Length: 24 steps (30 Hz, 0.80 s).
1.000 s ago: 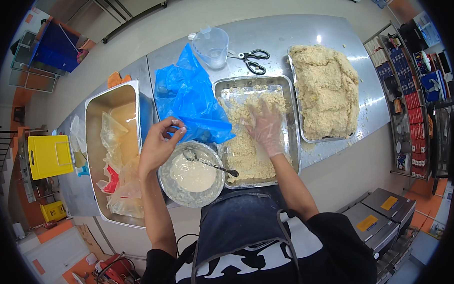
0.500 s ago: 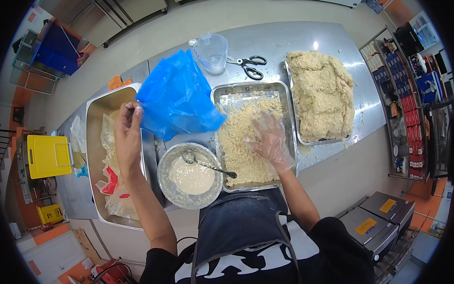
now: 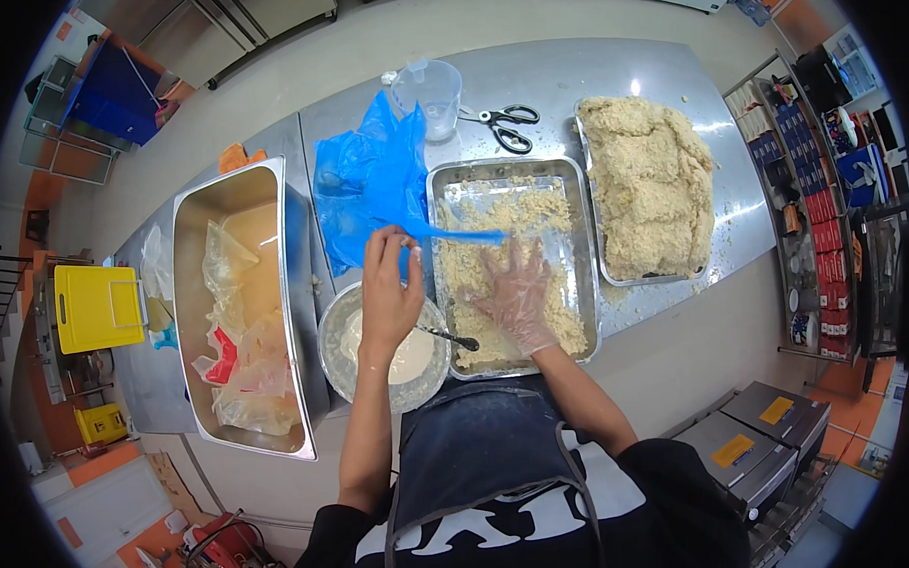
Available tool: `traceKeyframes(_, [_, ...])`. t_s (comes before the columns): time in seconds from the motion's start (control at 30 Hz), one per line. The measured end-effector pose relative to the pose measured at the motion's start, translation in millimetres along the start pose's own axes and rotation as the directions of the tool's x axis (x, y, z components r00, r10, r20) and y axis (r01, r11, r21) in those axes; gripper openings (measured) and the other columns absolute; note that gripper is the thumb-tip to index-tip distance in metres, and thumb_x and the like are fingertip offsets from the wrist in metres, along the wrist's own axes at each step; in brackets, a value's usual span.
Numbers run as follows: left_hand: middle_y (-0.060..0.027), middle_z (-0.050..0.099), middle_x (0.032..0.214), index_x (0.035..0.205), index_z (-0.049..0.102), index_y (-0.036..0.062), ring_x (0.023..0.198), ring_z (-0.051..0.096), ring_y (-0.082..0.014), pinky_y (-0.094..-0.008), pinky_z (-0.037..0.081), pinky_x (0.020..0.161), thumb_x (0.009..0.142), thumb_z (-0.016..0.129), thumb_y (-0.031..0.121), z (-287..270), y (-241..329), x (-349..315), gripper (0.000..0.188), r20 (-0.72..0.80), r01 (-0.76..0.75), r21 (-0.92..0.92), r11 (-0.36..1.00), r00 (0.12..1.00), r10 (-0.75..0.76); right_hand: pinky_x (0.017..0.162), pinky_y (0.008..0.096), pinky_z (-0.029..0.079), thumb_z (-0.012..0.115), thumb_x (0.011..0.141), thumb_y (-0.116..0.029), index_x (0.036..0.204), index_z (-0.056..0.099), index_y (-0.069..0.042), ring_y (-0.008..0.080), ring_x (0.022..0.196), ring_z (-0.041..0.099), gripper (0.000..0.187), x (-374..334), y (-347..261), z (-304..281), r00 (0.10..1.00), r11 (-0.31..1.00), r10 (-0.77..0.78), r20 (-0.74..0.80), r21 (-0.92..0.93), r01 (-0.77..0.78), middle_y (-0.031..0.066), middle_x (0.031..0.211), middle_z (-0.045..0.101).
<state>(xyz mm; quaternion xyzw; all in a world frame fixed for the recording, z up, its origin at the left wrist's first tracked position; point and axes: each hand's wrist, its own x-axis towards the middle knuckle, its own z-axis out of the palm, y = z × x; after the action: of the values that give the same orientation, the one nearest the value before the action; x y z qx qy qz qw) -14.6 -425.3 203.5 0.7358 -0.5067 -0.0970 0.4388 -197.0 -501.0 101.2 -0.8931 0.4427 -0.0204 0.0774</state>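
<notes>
My left hand (image 3: 390,292), bare, has its fingers pinched at the near edge of a blue plastic bag (image 3: 366,186). A narrow strip of that bag stretches right across the tray. In a clear plastic glove, my right hand (image 3: 519,296) lies with fingers spread on pale crumbs (image 3: 473,275) in a shallow metal tray (image 3: 592,314). Below my left hand stands a metal bowl (image 3: 334,365) of creamy batter, partly hidden by my wrist. A dark-handled spoon (image 3: 455,338) rests in the bowl, its head covered by my arm.
On the right, another tray holds a large heap of crumb-coated food (image 3: 646,186). Black-handled scissors (image 3: 510,126) and a clear plastic jug (image 3: 428,95) lie beyond the trays. A deep metal pan (image 3: 311,419) with plastic bags inside stands at left.
My left hand has moved right with the bag's edge, from over the deep pan to above the bowl. The bag has sunk onto the table. My right hand has shifted slightly nearer and left.
</notes>
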Motion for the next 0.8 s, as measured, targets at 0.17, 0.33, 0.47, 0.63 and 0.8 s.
traceKeyframes(0.17, [-0.0185, 0.052, 0.107, 0.101, 0.062, -0.0072, 0.101, 0.055, -0.0346, -0.0425, 0.044, 0.09, 0.095, 0.06, 0.006, 5, -1, -7, 0.015, -0.024, 0.105, -0.04, 0.994, 0.994, -0.106, 0.104, 0.0699, 0.031, 0.057, 0.087, -0.067, 0.144, 0.055, -0.022, 0.0564, 0.142, 0.027, 0.072, 4, 10, 23, 0.999, 0.999, 0.008, 0.045, 0.032, -0.009, 0.0192, 0.156, 0.038])
traceKeyframes(0.33, [-0.0178, 0.048, 0.108, 0.1, 0.065, -0.007, 0.101, 0.053, -0.0333, -0.0427, 0.044, 0.089, 0.095, 0.065, 0.012, 6, -13, -9, 0.02, -0.084, 0.134, 0.088, 0.987, 0.988, -0.127, 0.104, 0.0681, 0.032, 0.058, 0.088, -0.063, 0.139, 0.059, -0.018, 0.0533, 0.14, 0.032, 0.068, 6, 3, 7, 0.997, 0.999, -0.036, -0.067, 0.016, 0.037, 0.0155, 0.154, 0.041])
traceKeyframes(0.47, [-0.0179, 0.048, 0.109, 0.106, 0.064, -0.0037, 0.104, 0.052, -0.0332, -0.0432, 0.043, 0.089, 0.09, 0.072, 0.017, 13, -3, 3, 0.027, -0.087, 0.109, 0.098, 0.989, 0.991, -0.101, 0.103, 0.0656, 0.034, 0.059, 0.09, -0.056, 0.134, 0.062, -0.015, 0.0499, 0.136, 0.038, 0.06, 15, 7, 16, 0.973, 0.998, -0.064, -0.22, 0.001, 0.066, 0.0131, 0.149, 0.048])
traceKeyframes(0.63, [-0.0182, 0.049, 0.111, 0.113, 0.059, -0.0019, 0.103, 0.053, -0.0346, -0.0445, 0.044, 0.09, 0.085, 0.079, 0.022, 27, -2, 10, 0.042, -0.069, 0.151, 0.091, 0.984, 0.987, -0.145, 0.1, 0.0633, 0.035, 0.06, 0.091, -0.052, 0.131, 0.063, -0.014, 0.047, 0.129, 0.044, 0.056, 16, 12, 35, 0.981, 0.997, -0.063, -0.182, 0.033, 0.07, 0.0127, 0.135, 0.057])
traceKeyframes(0.8, [-0.0192, 0.051, 0.109, 0.112, 0.053, -0.0037, 0.1, 0.053, -0.0358, -0.0453, 0.044, 0.089, 0.084, 0.08, 0.024, 33, -2, 7, 0.047, -0.057, 0.266, 0.067, 0.962, 0.963, -0.263, 0.102, 0.0621, 0.034, 0.061, 0.09, -0.049, 0.13, 0.064, -0.014, 0.0457, 0.126, 0.047, 0.054, 16, 14, 32, 0.99, 0.994, -0.073, -0.121, 0.072, 0.082, 0.0127, 0.129, 0.06])
